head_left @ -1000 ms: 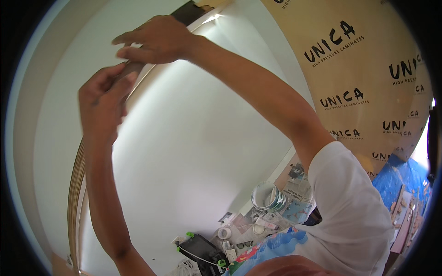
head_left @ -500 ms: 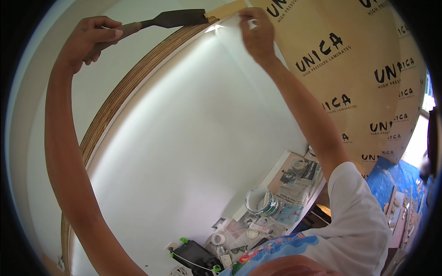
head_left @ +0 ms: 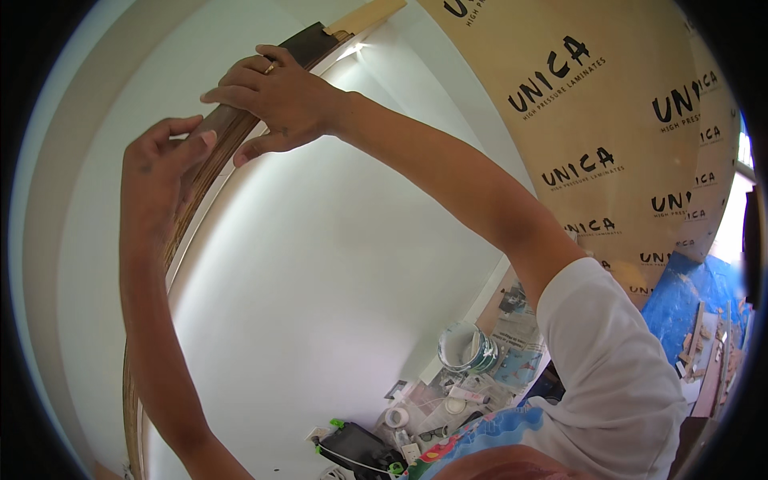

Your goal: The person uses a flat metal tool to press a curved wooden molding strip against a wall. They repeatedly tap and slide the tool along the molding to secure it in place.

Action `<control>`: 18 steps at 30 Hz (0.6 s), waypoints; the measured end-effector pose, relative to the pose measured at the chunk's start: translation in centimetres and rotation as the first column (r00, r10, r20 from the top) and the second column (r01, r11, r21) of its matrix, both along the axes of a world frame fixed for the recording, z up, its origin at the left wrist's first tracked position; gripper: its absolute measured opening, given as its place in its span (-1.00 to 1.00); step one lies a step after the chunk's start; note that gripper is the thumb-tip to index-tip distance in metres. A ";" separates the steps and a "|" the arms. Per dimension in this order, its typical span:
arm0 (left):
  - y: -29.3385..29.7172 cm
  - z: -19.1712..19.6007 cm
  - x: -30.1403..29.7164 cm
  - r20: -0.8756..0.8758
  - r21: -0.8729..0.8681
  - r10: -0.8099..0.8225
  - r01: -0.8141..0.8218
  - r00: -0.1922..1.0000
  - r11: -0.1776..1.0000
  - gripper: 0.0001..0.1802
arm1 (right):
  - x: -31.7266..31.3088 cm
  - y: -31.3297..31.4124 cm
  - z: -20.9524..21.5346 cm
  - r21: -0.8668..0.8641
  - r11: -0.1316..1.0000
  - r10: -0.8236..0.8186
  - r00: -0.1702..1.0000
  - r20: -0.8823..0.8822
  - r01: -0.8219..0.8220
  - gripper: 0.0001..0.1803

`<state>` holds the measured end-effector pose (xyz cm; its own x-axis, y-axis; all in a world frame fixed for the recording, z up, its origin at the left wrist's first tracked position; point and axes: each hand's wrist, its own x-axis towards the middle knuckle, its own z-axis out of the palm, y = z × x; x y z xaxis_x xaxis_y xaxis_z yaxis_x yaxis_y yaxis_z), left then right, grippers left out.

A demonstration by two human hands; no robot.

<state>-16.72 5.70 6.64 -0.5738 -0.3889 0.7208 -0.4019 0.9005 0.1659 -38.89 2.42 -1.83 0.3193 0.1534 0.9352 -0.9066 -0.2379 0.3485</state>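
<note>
Up at the top left, my left hand point(head_left: 168, 156) is closed round the handle point(head_left: 222, 120) of what looks like a wide flat chisel. Its dark blade point(head_left: 306, 44) lies along the curved, layered wooden edge point(head_left: 196, 196) of a white panel point(head_left: 344, 232). My right hand point(head_left: 290, 96), with a ring on one finger, rests across the tool with its fingers outstretched and thumb spread below the edge. That hand hides the tool's middle part. A pale, straight strip point(head_left: 372, 20) sits just beyond the blade's end.
Below, a newspaper-covered surface holds a tub point(head_left: 464, 348), a tape roll point(head_left: 396, 417) and a black pouch point(head_left: 360, 448). Large tan printed sheets point(head_left: 560, 120) stand at the right. Blue sheeting point(head_left: 680, 296) with wood scraps point(head_left: 700, 344) lies beyond my right sleeve.
My right hand has moved left from the edge's upper end onto the tool. My left hand and the tool have shifted down, and the blade now slants along the edge.
</note>
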 end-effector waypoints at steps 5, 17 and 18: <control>0.4 0.6 -0.2 0.026 0.002 0.018 -0.018 1.000 1.000 -0.51 | -0.8 -1.8 0.3 -0.095 0.995 -0.002 1.000 -0.004 0.002 -0.18; -1.6 0.1 3.8 -0.098 -0.579 -0.010 -0.049 0.995 0.814 -0.49 | -9.0 -0.4 -3.9 -0.435 0.899 0.295 0.795 0.530 -0.044 -0.66; -1.9 -0.8 2.9 -0.147 -0.587 0.039 -0.119 0.988 0.801 -0.50 | -10.5 -0.5 -3.4 -0.307 0.943 0.289 0.770 0.570 -0.127 -0.57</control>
